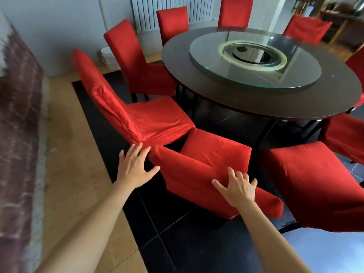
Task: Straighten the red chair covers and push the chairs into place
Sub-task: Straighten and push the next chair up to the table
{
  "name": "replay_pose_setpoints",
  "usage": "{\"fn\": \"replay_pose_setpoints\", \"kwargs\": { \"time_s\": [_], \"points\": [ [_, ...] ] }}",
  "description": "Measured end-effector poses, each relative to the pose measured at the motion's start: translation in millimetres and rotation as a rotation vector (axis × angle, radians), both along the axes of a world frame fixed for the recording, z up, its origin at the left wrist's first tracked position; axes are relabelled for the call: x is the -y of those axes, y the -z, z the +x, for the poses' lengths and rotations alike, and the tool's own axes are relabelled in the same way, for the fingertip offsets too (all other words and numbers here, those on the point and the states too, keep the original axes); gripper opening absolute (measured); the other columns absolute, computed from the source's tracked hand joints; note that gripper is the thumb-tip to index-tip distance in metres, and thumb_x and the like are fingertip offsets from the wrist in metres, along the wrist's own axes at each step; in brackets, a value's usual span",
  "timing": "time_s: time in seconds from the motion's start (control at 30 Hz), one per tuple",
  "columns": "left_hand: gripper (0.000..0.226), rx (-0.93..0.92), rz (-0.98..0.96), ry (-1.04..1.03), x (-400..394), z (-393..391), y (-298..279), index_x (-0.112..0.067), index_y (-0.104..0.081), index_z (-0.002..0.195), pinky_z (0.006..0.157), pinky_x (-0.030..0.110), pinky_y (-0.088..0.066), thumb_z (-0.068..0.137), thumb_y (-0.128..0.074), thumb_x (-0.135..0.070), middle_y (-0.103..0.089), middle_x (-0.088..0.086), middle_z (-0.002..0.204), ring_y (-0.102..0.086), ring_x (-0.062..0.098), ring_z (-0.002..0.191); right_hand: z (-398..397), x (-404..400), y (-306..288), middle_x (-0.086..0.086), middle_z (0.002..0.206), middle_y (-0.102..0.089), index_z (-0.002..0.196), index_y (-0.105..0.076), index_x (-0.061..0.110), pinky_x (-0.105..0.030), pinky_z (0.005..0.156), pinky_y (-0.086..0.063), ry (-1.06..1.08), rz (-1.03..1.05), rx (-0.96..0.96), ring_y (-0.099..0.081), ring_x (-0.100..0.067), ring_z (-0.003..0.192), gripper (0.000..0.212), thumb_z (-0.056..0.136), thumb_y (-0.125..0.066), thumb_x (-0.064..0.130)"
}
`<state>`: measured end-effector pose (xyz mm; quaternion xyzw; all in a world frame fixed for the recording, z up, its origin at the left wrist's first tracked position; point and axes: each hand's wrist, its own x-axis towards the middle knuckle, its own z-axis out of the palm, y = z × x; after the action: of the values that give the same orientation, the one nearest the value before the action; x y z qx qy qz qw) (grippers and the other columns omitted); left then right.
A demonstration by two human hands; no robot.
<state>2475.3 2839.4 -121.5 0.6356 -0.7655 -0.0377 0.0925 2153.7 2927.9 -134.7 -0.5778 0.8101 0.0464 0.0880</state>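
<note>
Both hands' fingers (232,175) spread wide, flat against the nearest chair's red cover (189,180).

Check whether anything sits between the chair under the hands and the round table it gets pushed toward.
Nothing visible blocks it. Both hands, left and right, rest on the nearest chair's back; only bare dark floor lies between its seat and the round table.

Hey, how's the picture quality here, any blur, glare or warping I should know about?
Head view: wide-angle warping bends the round table and the chairs near the edges; the left wall is smeared with blur; glare and reflections cover the glass turntable; a pale sheen lies on the dark floor at lower right; both hands look fairly sharp.
</note>
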Motion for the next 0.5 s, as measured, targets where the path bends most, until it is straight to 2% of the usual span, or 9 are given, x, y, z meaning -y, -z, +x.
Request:
{"fn": "replay_pose_setpoints", "kwargs": {
  "time_s": [0.1, 0.3, 0.37, 0.5],
  "points": [
    [0.082, -0.055, -0.028, -0.096, 4.7, 41.2, -12.9, -0.022, -0.041, 0.144, 0.115, 0.058, -0.014, 0.076, -0.06, -0.065, -0.034, 0.01, 0.153, -0.022, 0.029, 0.144, 22.9, 14.7, -14.8, -0.004, 0.147, -0.04, 0.15, -0.022, 0.024, -0.058, 0.112, -0.019, -0.052, -0.033, 0.006, -0.033, -0.027, 0.137, 0.093, 0.078, -0.024, 0.084],
    [0.081, -0.155, -0.135, -0.248, 27.6, 132.1, -46.3, -0.022, -0.04, 0.144, 0.115, 0.057, -0.013, 0.077, -0.063, -0.061, -0.037, 0.009, 0.152, -0.023, 0.029, 0.144, 114.3, 86.6, -57.6, -0.004, 0.151, -0.034, 0.151, -0.018, 0.023, -0.056, 0.114, -0.018, -0.29, -0.119, 0.046, -0.028, -0.026, 0.14, 0.094, 0.079, -0.033, 0.081],
    [0.082, -0.197, -0.141, -0.279, 37.4, 166.6, -52.6, -0.022, -0.038, 0.146, 0.115, 0.057, -0.016, 0.078, -0.06, -0.062, -0.035, 0.01, 0.153, -0.02, 0.029, 0.145, 150.5, 110.1, -69.6, -0.003, 0.152, -0.034, 0.152, -0.018, 0.023, -0.055, 0.114, -0.017, -0.35, -0.158, 0.056, -0.027, -0.025, 0.141, 0.094, 0.08, -0.034, 0.081],
    [0.084, -0.16, -0.166, -0.343, 60.8, 238.1, -61.9, -0.023, -0.035, 0.146, 0.114, 0.057, -0.018, 0.078, -0.055, -0.068, -0.036, 0.007, 0.152, -0.021, 0.03, 0.144, 226.7, 151.6, -87.8, -0.002, 0.153, -0.033, 0.152, -0.015, 0.023, -0.054, 0.115, -0.015, -0.436, -0.201, 0.067, -0.025, -0.024, 0.142, 0.093, 0.081, -0.04, 0.078]
  ]
}}
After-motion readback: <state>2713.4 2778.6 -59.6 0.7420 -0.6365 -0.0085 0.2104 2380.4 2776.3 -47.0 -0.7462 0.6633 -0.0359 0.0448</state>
